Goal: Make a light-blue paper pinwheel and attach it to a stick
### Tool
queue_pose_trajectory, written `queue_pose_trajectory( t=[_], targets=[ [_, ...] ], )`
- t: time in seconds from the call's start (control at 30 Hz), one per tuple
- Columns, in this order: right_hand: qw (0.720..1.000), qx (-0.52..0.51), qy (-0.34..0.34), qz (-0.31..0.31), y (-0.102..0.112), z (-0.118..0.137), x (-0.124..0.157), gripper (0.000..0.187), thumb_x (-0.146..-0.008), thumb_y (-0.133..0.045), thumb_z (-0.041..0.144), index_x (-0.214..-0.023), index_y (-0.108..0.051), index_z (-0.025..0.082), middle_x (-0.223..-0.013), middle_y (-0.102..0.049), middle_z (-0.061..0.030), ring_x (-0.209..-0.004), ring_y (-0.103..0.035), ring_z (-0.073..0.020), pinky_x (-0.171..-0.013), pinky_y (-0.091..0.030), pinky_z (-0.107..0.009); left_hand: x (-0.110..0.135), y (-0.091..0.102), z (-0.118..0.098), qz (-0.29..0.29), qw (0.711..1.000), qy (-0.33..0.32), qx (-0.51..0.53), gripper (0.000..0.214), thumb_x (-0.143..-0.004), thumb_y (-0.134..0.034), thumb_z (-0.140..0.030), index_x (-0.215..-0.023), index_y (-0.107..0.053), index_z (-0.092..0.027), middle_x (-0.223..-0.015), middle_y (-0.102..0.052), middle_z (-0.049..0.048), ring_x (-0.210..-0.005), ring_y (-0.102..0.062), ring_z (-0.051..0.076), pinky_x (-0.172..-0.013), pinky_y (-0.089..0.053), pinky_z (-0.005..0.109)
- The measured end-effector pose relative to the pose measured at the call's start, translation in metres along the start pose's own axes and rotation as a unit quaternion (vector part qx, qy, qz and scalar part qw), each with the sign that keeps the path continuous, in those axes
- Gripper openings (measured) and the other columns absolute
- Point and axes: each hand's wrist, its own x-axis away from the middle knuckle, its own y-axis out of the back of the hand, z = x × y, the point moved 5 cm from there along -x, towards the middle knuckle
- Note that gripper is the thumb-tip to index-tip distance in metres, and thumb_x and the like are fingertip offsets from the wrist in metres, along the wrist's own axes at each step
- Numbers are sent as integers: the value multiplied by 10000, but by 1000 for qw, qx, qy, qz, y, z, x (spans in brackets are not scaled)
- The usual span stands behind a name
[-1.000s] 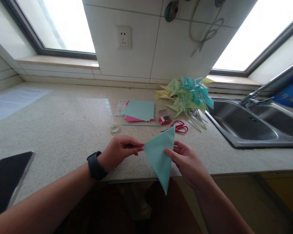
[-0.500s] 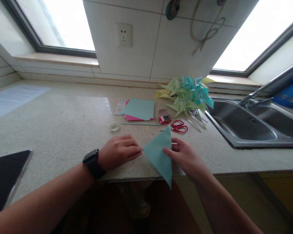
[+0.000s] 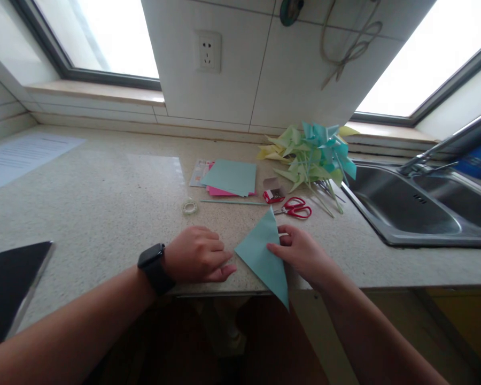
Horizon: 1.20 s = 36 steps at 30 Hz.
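A light blue-green sheet of paper (image 3: 264, 254), folded into a triangle, is held by its right side in my right hand (image 3: 299, 251), with the thumb on top and the fingers behind. Its lowest corner reaches past the counter's front edge. My left hand (image 3: 198, 255), wearing a black watch (image 3: 154, 262) on the wrist, rests on the counter by the triangle's left corner. Its fingers are curled in, and nothing shows in them. Just beyond the paper are red-handled scissors (image 3: 297, 208) and a small open red box (image 3: 273, 196).
Behind lie a stack of coloured paper squares (image 3: 230, 176), a thin stick (image 3: 232, 202) and a tape roll (image 3: 190, 207). Several paper pinwheels (image 3: 312, 152) are heaped near the sink (image 3: 409, 236). A phone (image 3: 14, 291) and a printed sheet (image 3: 28, 155) are at left.
My left hand has curled its fingers and drawn slightly away from the triangle's left corner. The paper has tilted a little in my right hand. The view has shifted slightly.
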Motion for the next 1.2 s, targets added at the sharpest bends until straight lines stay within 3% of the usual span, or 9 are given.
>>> queue_pose_trajectory(
  t=[0.2, 0.53, 0.63, 0.7, 0.77, 0.83, 0.9, 0.97, 1.2],
  targets=[
    [999, 33, -8, 3, 0, 1, -3, 207, -848, -671, 132, -1030, -610, 211, -883, -774, -66, -738, -746, -211, -626, -604, -334, -1, -5, 0, 35, 999, 13, -3, 276, -949, -542, -310, -1108, -732, -189, -629, -683, -2, -534, -614, 186, -504, -380, 342],
    [995, 103, 9, 10, -1, 5, -4, 214, -865, -645, 189, -1071, -592, 216, -864, -770, -59, -734, -748, -219, -626, -607, -347, -3, -13, -1, 103, 993, 59, 1, 235, -930, -518, -273, -1011, -734, -227, -636, -692, 10, -564, -649, 202, -521, -389, 335],
    [984, 170, 38, -24, 5, 7, -4, 281, -838, -676, 236, -1109, -606, 205, -780, -739, -44, -666, -716, -227, -602, -583, -365, -7, -13, -5, 114, 990, 77, -8, 221, -931, -513, -266, -933, -726, -208, -624, -683, 21, -552, -641, 206, -514, -383, 333],
    [968, 226, 70, -79, 10, 11, 0, 439, -788, -722, 262, -1199, -586, 192, -833, -722, -65, -709, -704, -257, -668, -578, -428, -8, -13, -8, 120, 989, 87, -14, 204, -926, -523, -259, -897, -715, -196, -628, -684, 29, -558, -644, 209, -507, -377, 326],
    [947, 270, 111, -136, 11, 20, 10, 582, -753, -745, 273, -1293, -545, 186, -1050, -700, -128, -918, -697, -318, -839, -551, -522, -9, -13, -10, 122, 988, 93, -19, 187, -920, -534, -253, -874, -702, -187, -629, -683, 34, -560, -646, 209, -501, -374, 318],
    [918, 315, 184, -157, 2, 32, 21, 566, -798, -701, 289, -1332, -536, 200, -1279, -624, -161, -1173, -613, -356, -1014, -472, -564, -10, -14, -13, 123, 987, 97, -22, 186, -924, -533, -254, -856, -689, -177, -631, -683, 39, -555, -647, 208, -496, -376, 313],
    [870, 382, 287, -124, -18, 42, 31, 458, -910, -581, 312, -1356, -547, 217, -1382, -585, -150, -1305, -538, -339, -1093, -434, -541, -11, -15, -14, 123, 987, 100, -26, 196, -929, -523, -251, -841, -676, -166, -631, -683, 46, -550, -648, 209, -495, -385, 312],
    [832, 440, 329, -72, -38, 40, 33, 453, -980, -477, 327, -1418, -525, 217, -1495, -522, -137, -1387, -481, -315, -1129, -417, -525, -12, -15, -15, 122, 987, 102, -28, 193, -920, -528, -249, -813, -664, -162, -629, -682, 51, -549, -652, 209, -498, -396, 310],
    [783, 544, 303, -2, -51, 1, 12, 691, -1047, -323, 498, -1557, -314, 33, -1640, -223, -191, -1541, -173, -252, -1259, -206, -464, -13, -14, -16, 126, 984, 119, -34, 134, -876, -570, -250, -789, -644, -179, -637, -690, 45, -562, -663, 218, -499, -407, 305]
  ],
)
